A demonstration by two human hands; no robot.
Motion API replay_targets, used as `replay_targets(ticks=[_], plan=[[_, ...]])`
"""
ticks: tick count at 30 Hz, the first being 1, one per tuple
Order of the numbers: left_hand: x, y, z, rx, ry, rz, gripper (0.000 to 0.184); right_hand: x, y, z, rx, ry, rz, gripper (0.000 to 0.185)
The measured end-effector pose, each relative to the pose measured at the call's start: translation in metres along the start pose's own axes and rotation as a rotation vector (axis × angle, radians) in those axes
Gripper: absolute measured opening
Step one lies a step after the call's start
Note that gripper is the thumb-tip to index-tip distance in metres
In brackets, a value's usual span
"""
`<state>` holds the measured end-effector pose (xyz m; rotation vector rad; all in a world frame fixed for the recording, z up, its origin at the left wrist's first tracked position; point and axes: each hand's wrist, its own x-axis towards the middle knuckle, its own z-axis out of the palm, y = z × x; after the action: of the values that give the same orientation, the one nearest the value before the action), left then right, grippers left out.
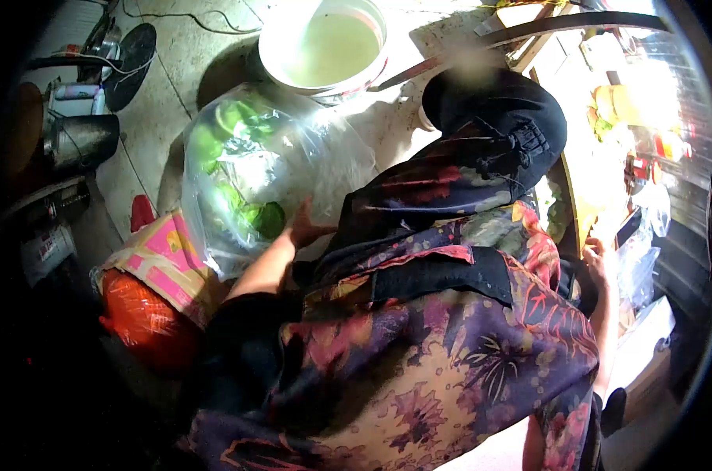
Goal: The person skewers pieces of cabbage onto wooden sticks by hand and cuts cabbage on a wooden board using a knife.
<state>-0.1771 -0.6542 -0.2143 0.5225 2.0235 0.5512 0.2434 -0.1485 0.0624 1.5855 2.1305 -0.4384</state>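
Note:
My left hand is at the right side of a large clear plastic bag, thumb and fingers apart. Green leafy vegetables show through the bag's film. Whether the hand presses on the film, I cannot tell. Far to the right, my right hand is at the near end of a wooden edge, its fingers curled together. What those fingers hold, if anything, is too small to make out. Clear plastic wrapping lies just right of that hand.
A white bucket of cloudy liquid stands behind the bag. On the left are a pink-and-yellow carton, a red plastic bag and a dark metal pot. Bottles with red labels stand at the right.

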Motion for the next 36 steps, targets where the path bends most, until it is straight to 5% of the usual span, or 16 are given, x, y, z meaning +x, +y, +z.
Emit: replay_targets(ticks=[2, 5, 7, 8, 10, 13, 14, 16, 20, 22, 24, 29, 32, 34, 36], plan=[[0.012, -0.027, 0.033, -0.100, 0.080, 0.067, 0.108, -0.007, -0.019, -0.002, -0.034, -0.005, 0.012, 0.031], [0.041, -0.073, 0.068, -0.300, 0.175, 0.170, 0.096, -0.004, -0.026, 0.003, -0.084, 0.048, -0.060, 0.031], [0.061, -0.090, 0.067, 0.856, -0.185, 0.680, 0.065, -0.003, -0.032, 0.004, -0.050, 0.050, -0.069, 0.031], [0.061, -0.090, 0.074, 0.851, -0.185, 0.681, 0.065, -0.002, -0.033, 0.005, -0.011, 0.054, -0.079, 0.030], [0.057, -0.075, 0.087, -0.344, -0.014, 0.318, 0.036, 0.000, -0.030, 0.006, -0.018, 0.065, -0.083, 0.030], [-0.005, 0.064, 0.007, -0.500, -0.313, -0.059, 0.026, -0.003, -0.038, 0.005, -0.074, 0.075, -0.082, 0.030], [0.004, 0.056, 0.014, -0.500, -0.314, -0.062, 0.026, -0.004, -0.041, 0.005, -0.123, 0.079, -0.079, 0.030], [0.035, 0.034, 0.030, 0.039, -0.262, 0.419, 0.023, 0.000, -0.036, 0.008, -0.116, 0.076, -0.082, 0.030], [0.032, 0.115, -0.026, 0.298, -0.221, 0.478, 0.019, 0.006, -0.034, 0.011, -0.065, 0.039, -0.046, 0.030], [0.041, 0.139, -0.032, -1.073, -0.170, -0.156, 0.016, 0.009, -0.031, 0.014, -0.051, 0.029, -0.028, 0.030], [0.042, 0.176, -0.040, -1.171, -0.063, -0.166, 0.012, 0.014, -0.027, 0.017, -0.037, 0.022, -0.015, 0.030], [0.067, 0.198, -0.037, -1.312, -0.349, -0.045, 0.018, 0.011, -0.037, 0.015, -0.055, 0.044, -0.057, 0.030], [0.073, 0.197, -0.038, -1.133, -0.175, 0.101, 0.032, 0.007, -0.046, 0.012, -0.049, 0.038, -0.040, 0.029], [0.059, 0.189, -0.050, -1.204, -0.068, 0.013, 0.037, 0.004, -0.054, 0.008, -0.033, 0.047, -0.047, 0.027], [0.058, 0.154, -0.061, -0.963, 0.252, -0.046, 0.041, 0.007, -0.053, 0.011, -0.014, 0.047, -0.057, 0.025]])
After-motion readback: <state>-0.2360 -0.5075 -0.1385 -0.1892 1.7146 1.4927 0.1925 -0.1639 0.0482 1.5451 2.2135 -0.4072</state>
